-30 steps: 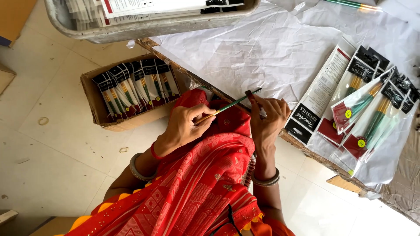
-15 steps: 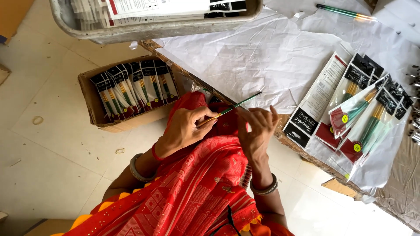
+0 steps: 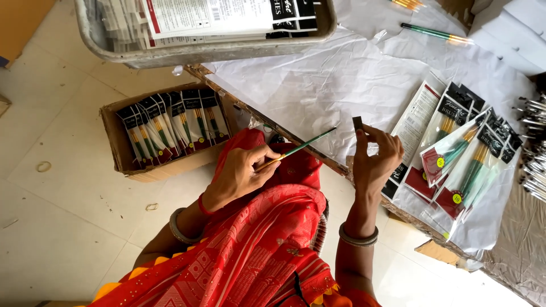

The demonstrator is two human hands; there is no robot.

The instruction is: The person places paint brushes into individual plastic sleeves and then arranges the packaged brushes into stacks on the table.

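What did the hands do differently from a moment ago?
The right hand has pulled away from the green paintbrush and now pinches a small dark piece alone. The left hand still grips the brush, tip pointing up-right. The cardboard box of packed brushes and the brush packets stayed put.

Right hand lifted off brush, now pinching small dark piece.

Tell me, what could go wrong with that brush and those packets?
The left hand grips the green brush only near its yellow end, so the long free tip could perhaps snag the red cloth or slip out. The right hand pinches a small dark piece by its fingertips; it might drop to the floor. The packets lie close to the table edge and could slide off if nudged.
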